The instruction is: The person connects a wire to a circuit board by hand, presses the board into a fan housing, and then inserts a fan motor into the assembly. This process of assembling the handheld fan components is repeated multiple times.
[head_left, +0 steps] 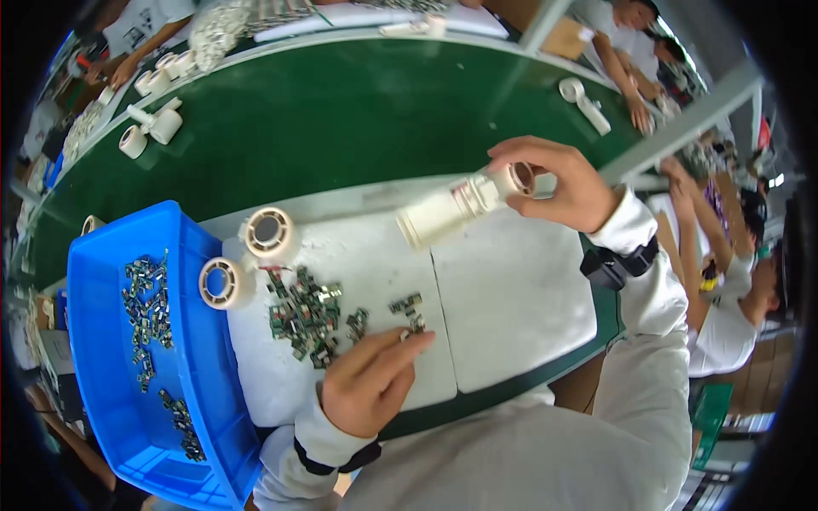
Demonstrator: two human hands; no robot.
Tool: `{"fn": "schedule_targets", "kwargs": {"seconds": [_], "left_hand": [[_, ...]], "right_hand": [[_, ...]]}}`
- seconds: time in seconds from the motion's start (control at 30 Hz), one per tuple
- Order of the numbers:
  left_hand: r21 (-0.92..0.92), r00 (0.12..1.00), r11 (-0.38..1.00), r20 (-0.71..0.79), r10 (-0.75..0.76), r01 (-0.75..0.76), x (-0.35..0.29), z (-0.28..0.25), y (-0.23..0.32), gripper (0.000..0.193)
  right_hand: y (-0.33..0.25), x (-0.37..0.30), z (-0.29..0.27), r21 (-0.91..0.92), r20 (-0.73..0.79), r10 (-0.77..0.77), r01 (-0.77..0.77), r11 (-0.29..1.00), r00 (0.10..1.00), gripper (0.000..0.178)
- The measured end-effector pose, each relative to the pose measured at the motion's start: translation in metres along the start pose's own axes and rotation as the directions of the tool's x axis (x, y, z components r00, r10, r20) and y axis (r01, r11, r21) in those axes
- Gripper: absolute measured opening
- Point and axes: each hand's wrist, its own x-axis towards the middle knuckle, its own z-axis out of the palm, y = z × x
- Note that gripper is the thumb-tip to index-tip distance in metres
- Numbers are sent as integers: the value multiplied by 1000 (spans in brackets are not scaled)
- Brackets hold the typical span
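Note:
My right hand [562, 183] is raised over the far edge of the white foam sheet [520, 315]. Its thumb and fingers grip the narrow, round end of a white plastic tube-shaped housing [443, 213], whose wider end slants down to the left. Low over the foam, my left hand [368, 383] has its fingertips pinched on a small green circuit board [416, 324]. Another couple of boards [406, 302] lie just beyond those fingertips. Left of them, a loose pile of small circuit boards [302, 315] rests on the foam.
A blue bin [192, 341] with more boards stands at the left. Two round white housings [269, 232] stand between bin and foam. Across the green conveyor belt [341, 111] lie white parts [158, 123] and another housing [586, 106]. Metal rails and other people surround the belt.

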Motion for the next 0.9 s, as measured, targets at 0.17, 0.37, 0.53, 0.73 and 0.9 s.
{"fn": "schedule_targets", "kwargs": {"seconds": [0.17, 0.37, 0.53, 0.73, 0.9], "left_hand": [[50, 997, 996, 31, 70, -71, 6, 7, 14, 29], [69, 995, 997, 98, 17, -24, 12, 29, 13, 28], [-13, 986, 999, 159, -44, 47, 37, 52, 32, 31], [-226, 946, 965, 319, -58, 135, 61, 90, 30, 31], [-294, 928, 938, 367, -67, 184, 61, 101, 12, 27]], "right_hand": [[0, -96, 18, -135, 85, -93, 104, 985, 992, 43], [-20, -132, 63, -428, -318, -323, 169, 888, 891, 40], [-21, -153, 105, -353, -462, -203, 31, 935, 863, 34], [-1, -162, 113, -346, -445, -117, -50, 937, 888, 27], [7, -166, 102, -311, -419, -111, -28, 950, 901, 25]]}}
